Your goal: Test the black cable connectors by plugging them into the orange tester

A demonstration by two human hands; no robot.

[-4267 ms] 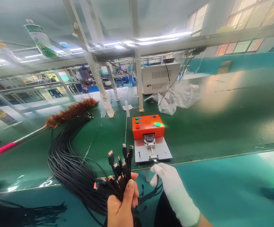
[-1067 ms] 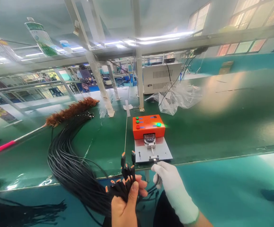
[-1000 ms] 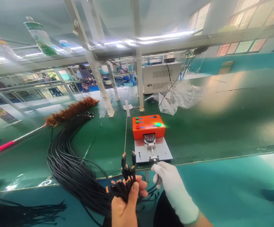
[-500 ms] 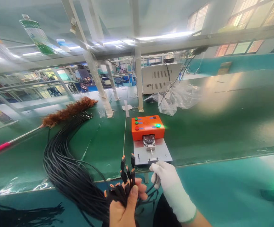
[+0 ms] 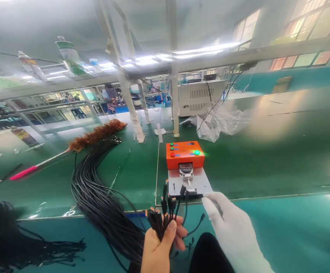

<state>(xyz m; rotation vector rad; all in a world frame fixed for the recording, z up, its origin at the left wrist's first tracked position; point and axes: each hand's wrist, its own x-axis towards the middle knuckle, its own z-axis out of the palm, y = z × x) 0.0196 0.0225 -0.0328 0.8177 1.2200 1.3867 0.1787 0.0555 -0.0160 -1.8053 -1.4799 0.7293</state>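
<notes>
My left hand (image 5: 163,235), bare, is closed around a bunch of black cables (image 5: 157,223). Their plugs point up, several with orange tips. One plug (image 5: 183,189) stands over the front of a metal plate (image 5: 201,182). My right hand (image 5: 227,220), in a white glove, is just right of the plate's front edge with its thumb and fingers slightly apart; I see nothing in it. On the plate sits a small digital gauge (image 5: 186,168), up against an orange box (image 5: 184,154) with green and red buttons and a lit green light. A loose cable end (image 5: 201,217) hangs between my hands.
A thick bundle of black cables (image 5: 96,189) drapes over the green table's (image 5: 267,163) front edge, near a brown duster (image 5: 96,135) with a pink handle. More dark cables (image 5: 40,239) hang at lower left. Clear plastic bags (image 5: 219,121) lie before a grey metal cabinet (image 5: 199,98); posts rise behind.
My right hand has let go of a cable at the plate's front edge and drawn away to the right. The left hand keeps its bunch. The whole view has shifted slightly.
</notes>
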